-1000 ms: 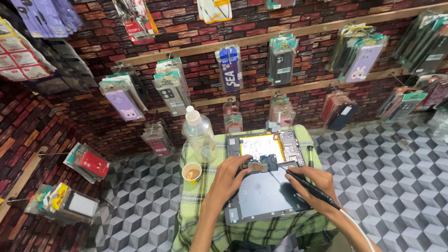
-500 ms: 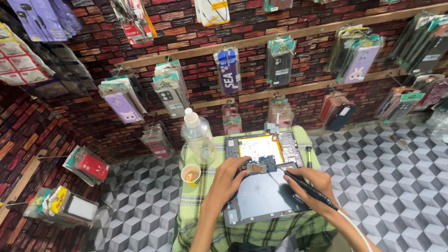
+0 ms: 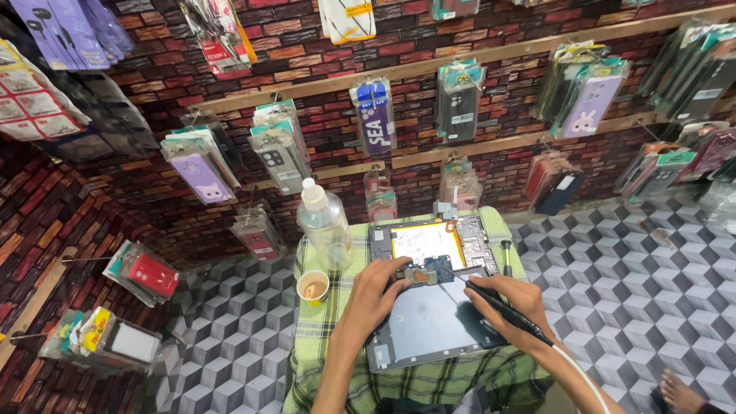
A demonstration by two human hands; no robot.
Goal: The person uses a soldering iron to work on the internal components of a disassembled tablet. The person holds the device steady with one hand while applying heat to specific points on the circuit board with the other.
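Left of centre: paper cup [image 3: 313,287] with liquid and a clear plastic bottle [image 3: 325,228] sit just beside the opened tablet [image 3: 429,299], so a nudge risks a spill onto the board. Left hand [image 3: 373,295], fingers curled, pins the small board [image 3: 429,273] at frame centre. Right hand [image 3: 510,300] is wrapped around the soldering iron [image 3: 502,307]; a slip could scorch the battery [image 3: 426,242].

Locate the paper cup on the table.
In the head view, the small paper cup stands at the table's left edge on the green checked cloth, just below the clear plastic bottle and left of the left hand.
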